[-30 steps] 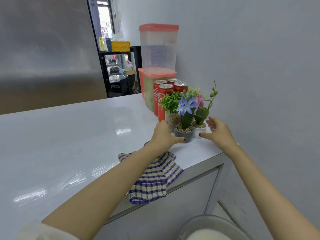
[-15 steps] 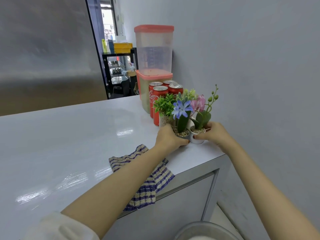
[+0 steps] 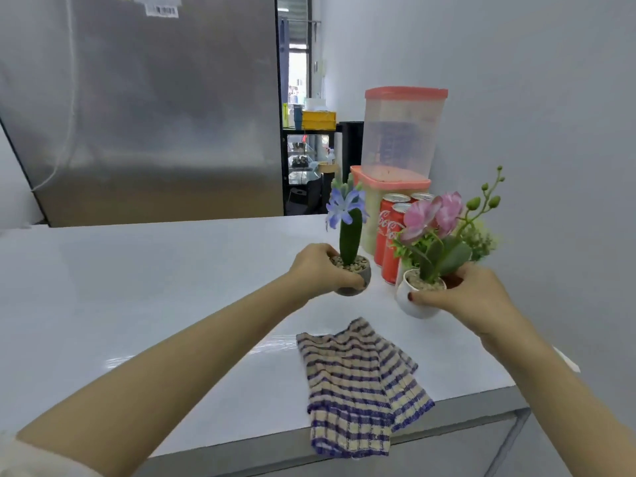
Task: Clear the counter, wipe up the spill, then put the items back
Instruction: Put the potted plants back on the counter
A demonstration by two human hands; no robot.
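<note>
My left hand [image 3: 318, 270] grips a small grey pot with a blue flower [image 3: 349, 249], lifted a little above the white counter [image 3: 137, 304]. My right hand [image 3: 471, 294] grips a small white pot with a pink orchid [image 3: 418, 296], also raised off the counter. A blue-and-beige checked cloth [image 3: 358, 383] lies on the counter near its front edge, hanging partly over it. Behind the orchid stand three red cola cans [image 3: 389, 232] and a third green plant [image 3: 480, 239], mostly hidden by the orchid.
Two stacked plastic containers with salmon lids [image 3: 401, 132] stand against the grey wall at the counter's back right. A large steel fridge [image 3: 144, 105] stands behind the counter. A doorway with shelving [image 3: 306, 132] opens beyond it.
Both hands closed round the two pots and lifted them off the counter, drawing them apart. The camera view shifted, so the cloth now sits lower and more central.
</note>
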